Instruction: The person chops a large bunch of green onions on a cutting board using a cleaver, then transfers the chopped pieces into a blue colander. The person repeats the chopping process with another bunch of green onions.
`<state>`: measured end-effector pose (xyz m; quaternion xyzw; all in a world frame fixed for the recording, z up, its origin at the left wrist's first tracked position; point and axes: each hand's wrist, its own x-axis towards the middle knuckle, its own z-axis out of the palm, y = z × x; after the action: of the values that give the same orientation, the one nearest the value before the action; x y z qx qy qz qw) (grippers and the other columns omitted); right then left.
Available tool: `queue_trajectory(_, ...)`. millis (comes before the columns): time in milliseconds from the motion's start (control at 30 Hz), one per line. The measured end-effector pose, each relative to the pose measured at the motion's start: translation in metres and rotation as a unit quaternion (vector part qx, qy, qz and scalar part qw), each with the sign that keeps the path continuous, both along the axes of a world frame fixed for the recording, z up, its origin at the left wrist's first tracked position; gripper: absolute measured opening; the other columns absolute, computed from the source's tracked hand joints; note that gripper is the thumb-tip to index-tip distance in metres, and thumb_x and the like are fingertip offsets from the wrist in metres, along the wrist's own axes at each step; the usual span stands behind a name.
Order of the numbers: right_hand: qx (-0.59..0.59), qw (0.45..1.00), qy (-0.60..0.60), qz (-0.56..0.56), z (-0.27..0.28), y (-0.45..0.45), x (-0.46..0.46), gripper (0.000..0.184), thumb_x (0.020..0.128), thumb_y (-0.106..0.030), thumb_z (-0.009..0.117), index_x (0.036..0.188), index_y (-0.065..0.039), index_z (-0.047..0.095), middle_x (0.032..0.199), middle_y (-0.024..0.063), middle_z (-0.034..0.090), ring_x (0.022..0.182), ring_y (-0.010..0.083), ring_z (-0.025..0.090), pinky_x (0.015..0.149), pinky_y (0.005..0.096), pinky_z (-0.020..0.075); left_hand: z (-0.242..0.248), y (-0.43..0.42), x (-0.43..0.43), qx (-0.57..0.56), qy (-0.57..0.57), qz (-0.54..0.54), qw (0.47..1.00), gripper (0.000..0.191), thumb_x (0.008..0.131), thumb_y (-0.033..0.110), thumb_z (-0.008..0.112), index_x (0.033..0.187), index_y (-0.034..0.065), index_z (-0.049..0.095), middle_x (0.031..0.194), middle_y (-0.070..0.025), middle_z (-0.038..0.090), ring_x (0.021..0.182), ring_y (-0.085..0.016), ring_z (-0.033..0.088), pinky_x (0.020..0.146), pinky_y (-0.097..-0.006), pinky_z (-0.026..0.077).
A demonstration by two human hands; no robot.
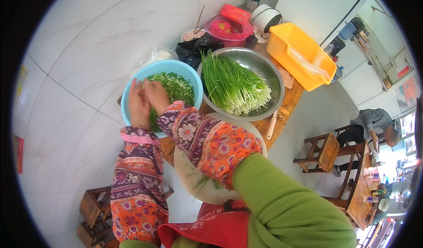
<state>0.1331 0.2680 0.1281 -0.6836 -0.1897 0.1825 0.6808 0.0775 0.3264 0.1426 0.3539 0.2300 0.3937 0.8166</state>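
A light blue plastic colander basket [195, 79] stands near the tiled wall, with chopped green scallions [175, 86] inside. Over its left side, my left hand [138, 104] is raised with fingers extended and nothing visible in it. My right hand [157, 96] is close against it, fingers bent and blurred; its palm is hidden. Beside the basket, a stainless steel bowl [279, 96] holds a bundle of whole scallions [234, 86], white ends toward the lower right. Partly beneath my right sleeve lies a round whitish cutting board [188, 182] bearing a few green scraps.
A yellow plastic bin [277, 43] stands at the table's far right corner. A light-handled utensil [272, 125] lies by the wooden table's [294, 99] edge. Behind the bowl are a black plastic bag [195, 49] and a pink tub [231, 41]. At right, a person [376, 122] is near a dining table [360, 195].
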Motion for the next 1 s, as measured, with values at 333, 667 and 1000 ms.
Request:
queue_trajectory(333,-0.082,0.915,-0.286,0.274,0.039,-0.076,0.093,0.075,0.073,-0.047,0.078,0.131,-0.004,0.056,0.114,0.0202,0.065,0.095,0.0283,0.067,0.088,0.0386,0.0526,-0.020,-0.043,-0.038,0.364,0.236,0.079,0.898,0.037,0.094,0.020,0.061,0.128,0.0045,0.062,0.126,-0.0132,0.062,0.117,-0.021,0.055,0.101,-0.0318,0.040)
queue_trajectory(667,-0.329,0.919,-0.130,0.175,0.001,-0.308,0.267,0.022,0.088,-0.020,0.064,0.095,0.000,0.069,0.074,0.0070,0.069,0.063,0.0124,0.068,0.055,0.0267,0.0545,-0.045,-0.151,0.047,0.257,0.247,-0.180,0.917,0.029,0.090,0.020,0.063,0.108,-0.0030,0.068,0.090,-0.0085,0.070,0.079,-0.013,0.065,0.072,-0.0270,0.052)
queue_trajectory(1000,-0.210,0.951,-0.146,0.176,-0.066,-0.384,0.288,0.020,0.090,-0.013,0.062,0.102,0.003,0.065,0.082,0.0093,0.069,0.069,0.0140,0.069,0.059,0.0250,0.0534,-0.121,-0.190,0.193,0.245,0.554,-0.188,0.773,0.057,0.093,0.048,0.049,0.101,-0.0056,0.067,0.108,-0.0219,0.067,0.103,-0.040,0.063,0.089,-0.0466,0.049)
